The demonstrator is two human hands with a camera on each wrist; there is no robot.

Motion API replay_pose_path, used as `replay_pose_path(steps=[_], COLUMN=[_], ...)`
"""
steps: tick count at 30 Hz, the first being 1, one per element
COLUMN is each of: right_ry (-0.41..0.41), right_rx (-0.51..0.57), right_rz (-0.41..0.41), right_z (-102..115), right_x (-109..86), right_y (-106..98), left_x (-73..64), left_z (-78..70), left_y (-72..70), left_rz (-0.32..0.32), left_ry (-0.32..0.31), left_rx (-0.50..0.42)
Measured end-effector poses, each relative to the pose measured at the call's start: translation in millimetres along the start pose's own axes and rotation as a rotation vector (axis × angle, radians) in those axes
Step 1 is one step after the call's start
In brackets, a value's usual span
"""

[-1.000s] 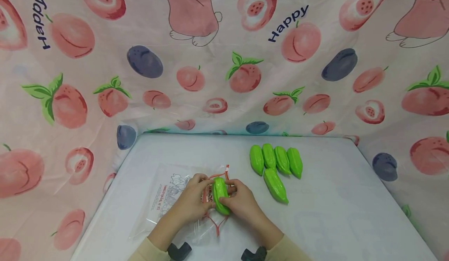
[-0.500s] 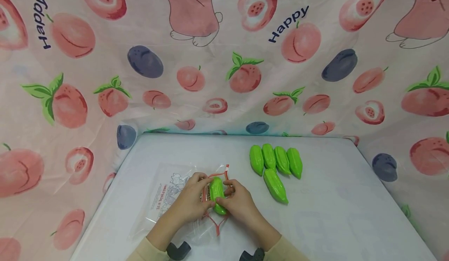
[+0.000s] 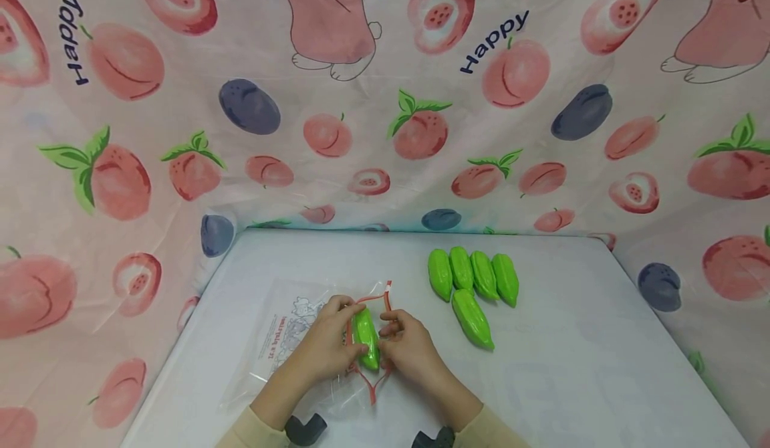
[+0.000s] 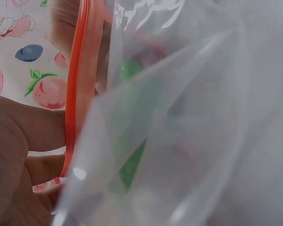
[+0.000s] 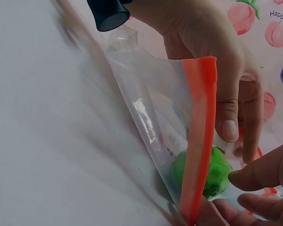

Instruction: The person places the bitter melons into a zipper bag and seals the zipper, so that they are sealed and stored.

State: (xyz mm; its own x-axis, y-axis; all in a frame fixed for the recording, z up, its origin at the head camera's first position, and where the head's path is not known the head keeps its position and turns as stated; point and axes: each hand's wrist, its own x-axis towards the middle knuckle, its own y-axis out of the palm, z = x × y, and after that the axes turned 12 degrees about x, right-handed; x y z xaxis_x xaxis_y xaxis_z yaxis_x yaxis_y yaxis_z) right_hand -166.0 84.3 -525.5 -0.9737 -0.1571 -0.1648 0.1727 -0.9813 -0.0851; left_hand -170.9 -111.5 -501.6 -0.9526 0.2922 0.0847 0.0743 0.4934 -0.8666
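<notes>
A ridged green star fruit (image 3: 365,338) lies in the mouth of a clear zip bag (image 3: 283,321) with an orange-red zip edge. My left hand (image 3: 332,341) holds the bag's mouth, its thumb and fingers spread along the zip edge (image 4: 78,84). From the other side, my right hand (image 3: 410,346) touches the near end of the star fruit (image 5: 218,172) with a fingertip, its other fingers (image 5: 262,205) close to the lower zip edge. In the left wrist view, the fruit (image 4: 132,165) shows blurred through the plastic.
Several more green star fruits (image 3: 472,277) lie at the back right of the white table (image 3: 559,341), most in a row and one (image 3: 472,319) in front. A patterned cloth (image 3: 385,114) hangs behind and at both sides. Black wrist cameras (image 3: 305,429) sit at the sleeves.
The star fruit has moved left, deeper into the bag's mouth. My right hand's grip on it has loosened, and its fingers now stand further off it. My left hand has barely moved.
</notes>
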Motion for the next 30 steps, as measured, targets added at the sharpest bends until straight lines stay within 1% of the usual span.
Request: replay_pose_path(steps=[5, 10, 17, 24, 30], right_ry=[0.004, -0.003, 0.005, 0.002, 0.002], right_rx=[0.015, 0.022, 0.012, 0.0, 0.02], right_rz=[0.013, 0.044, 0.084, 0.116, 0.115], right_z=[-0.4, -0.9, -2.9, -3.1, -4.0], right_x=[-0.2, -0.7, -0.9, -0.5, 0.6], right_y=[-1.2, -2.3, -3.3, -4.1, -7.4], left_x=[0.1, -0.3, -0.5, -0.8, -1.2], left_z=[0.4, 0.7, 3.1, 4.3, 3.7], left_y=[-0.5, -1.7, -0.5, -0.1, -0.3], left_rz=[0.0, -0.002, -0.013, -0.012, -0.016], left_ry=[0.0, 0.005, 0.015, 0.023, 0.021], left_rx=[-0.004, -0.016, -0.011, -0.032, -0.037])
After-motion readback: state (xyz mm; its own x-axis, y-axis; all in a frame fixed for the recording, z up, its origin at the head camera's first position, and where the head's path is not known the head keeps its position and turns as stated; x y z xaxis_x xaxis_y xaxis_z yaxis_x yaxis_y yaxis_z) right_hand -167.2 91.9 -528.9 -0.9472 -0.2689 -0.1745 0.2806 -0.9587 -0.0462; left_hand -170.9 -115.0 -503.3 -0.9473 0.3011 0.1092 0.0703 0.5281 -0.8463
